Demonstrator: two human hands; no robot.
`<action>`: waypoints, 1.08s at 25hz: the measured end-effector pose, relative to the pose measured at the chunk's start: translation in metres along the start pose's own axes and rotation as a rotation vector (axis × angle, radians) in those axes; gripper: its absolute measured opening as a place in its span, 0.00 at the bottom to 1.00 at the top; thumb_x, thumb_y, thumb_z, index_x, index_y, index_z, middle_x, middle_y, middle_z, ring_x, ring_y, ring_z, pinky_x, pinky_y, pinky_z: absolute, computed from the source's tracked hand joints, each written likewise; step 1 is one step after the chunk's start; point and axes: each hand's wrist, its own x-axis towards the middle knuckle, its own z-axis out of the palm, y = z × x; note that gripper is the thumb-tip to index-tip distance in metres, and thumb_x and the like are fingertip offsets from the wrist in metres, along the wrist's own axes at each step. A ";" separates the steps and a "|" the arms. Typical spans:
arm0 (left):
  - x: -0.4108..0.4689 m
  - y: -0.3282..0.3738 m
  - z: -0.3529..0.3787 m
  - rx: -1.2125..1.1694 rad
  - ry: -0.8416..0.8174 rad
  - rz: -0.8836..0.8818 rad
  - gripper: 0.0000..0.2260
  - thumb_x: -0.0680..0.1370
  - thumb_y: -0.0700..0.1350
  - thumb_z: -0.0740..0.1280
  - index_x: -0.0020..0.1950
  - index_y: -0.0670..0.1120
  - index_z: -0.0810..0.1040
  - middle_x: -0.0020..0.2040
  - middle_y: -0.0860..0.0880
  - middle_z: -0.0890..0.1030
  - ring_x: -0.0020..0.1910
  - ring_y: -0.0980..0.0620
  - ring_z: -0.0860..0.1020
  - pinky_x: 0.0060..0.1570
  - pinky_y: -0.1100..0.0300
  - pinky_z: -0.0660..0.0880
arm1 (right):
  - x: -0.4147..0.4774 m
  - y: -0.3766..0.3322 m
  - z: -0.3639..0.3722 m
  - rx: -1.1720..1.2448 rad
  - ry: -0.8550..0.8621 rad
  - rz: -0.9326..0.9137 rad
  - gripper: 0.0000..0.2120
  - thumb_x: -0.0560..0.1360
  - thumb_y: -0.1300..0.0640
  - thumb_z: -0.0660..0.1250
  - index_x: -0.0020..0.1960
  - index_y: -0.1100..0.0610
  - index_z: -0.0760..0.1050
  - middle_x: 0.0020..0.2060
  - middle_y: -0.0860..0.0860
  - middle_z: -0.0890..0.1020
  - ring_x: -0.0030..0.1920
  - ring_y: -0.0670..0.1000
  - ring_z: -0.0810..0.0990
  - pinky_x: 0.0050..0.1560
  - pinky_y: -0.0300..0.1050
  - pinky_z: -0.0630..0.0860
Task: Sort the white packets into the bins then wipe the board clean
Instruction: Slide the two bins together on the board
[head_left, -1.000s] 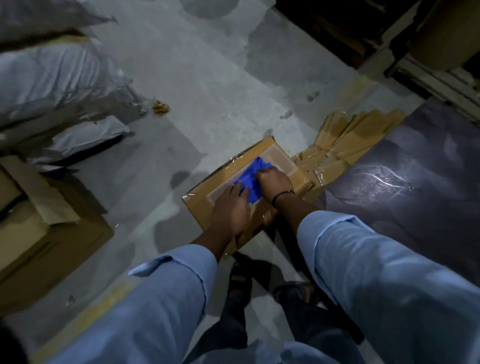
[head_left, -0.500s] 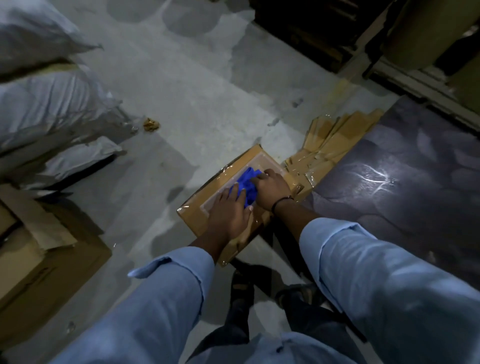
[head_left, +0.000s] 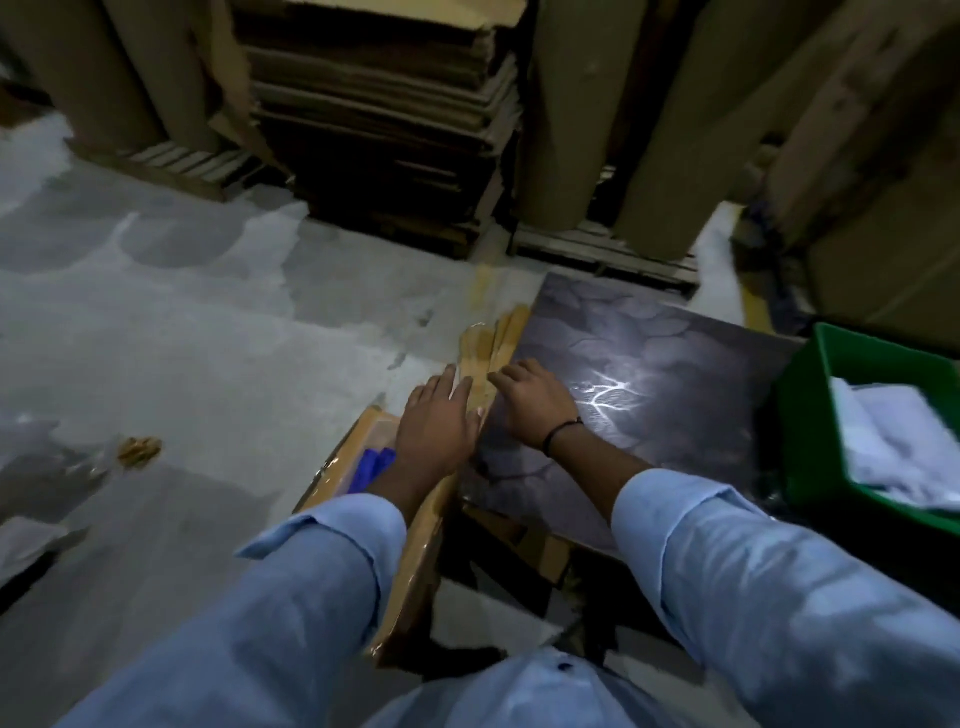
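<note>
The left hand (head_left: 439, 423) is held flat with its fingers straight and close together, palm down over the far end of a tan cardboard box wrapped in clear tape (head_left: 410, 551); its fingertips reach a fan of flat tan cardboard pieces (head_left: 493, 340) lying along the left edge of the board, though contact cannot be told. The right hand (head_left: 535, 410), with a thin black band (head_left: 563, 435) at the wrist, is spread palm down with relaxed fingers over the left edge of the dark, glossy square board (head_left: 665, 364), holding nothing. A crumpled blue cloth (head_left: 370, 467) lies on top of the box, partly hidden by the left wrist. Beside the right edge of the board stands a green plastic bin (head_left: 802, 415) with white packets (head_left: 893, 441) piled inside. Both arms wear light blue sleeves (head_left: 779, 597). A small brown crumpled scrap (head_left: 137, 449) lies on the grey floor (head_left: 208, 338), well to the left of the box.
</note>
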 end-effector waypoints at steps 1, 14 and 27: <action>0.008 0.016 0.001 -0.017 0.004 0.058 0.25 0.81 0.55 0.59 0.76 0.45 0.70 0.78 0.39 0.67 0.72 0.38 0.71 0.70 0.44 0.67 | -0.012 0.015 -0.006 0.010 0.033 0.048 0.25 0.71 0.48 0.56 0.62 0.56 0.77 0.53 0.57 0.81 0.57 0.62 0.75 0.50 0.56 0.76; 0.015 0.208 0.037 -0.103 -0.103 0.633 0.25 0.83 0.57 0.59 0.78 0.47 0.67 0.80 0.42 0.62 0.76 0.43 0.67 0.73 0.47 0.64 | -0.209 0.129 -0.046 -0.068 0.299 0.579 0.20 0.69 0.59 0.60 0.60 0.57 0.79 0.56 0.56 0.81 0.60 0.63 0.74 0.56 0.56 0.76; 0.010 0.355 0.064 -0.121 -0.137 0.833 0.25 0.80 0.55 0.62 0.74 0.46 0.72 0.77 0.43 0.69 0.72 0.41 0.71 0.69 0.46 0.69 | -0.352 0.243 -0.053 -0.055 0.280 0.933 0.26 0.66 0.65 0.66 0.64 0.61 0.76 0.59 0.63 0.78 0.63 0.68 0.71 0.66 0.60 0.71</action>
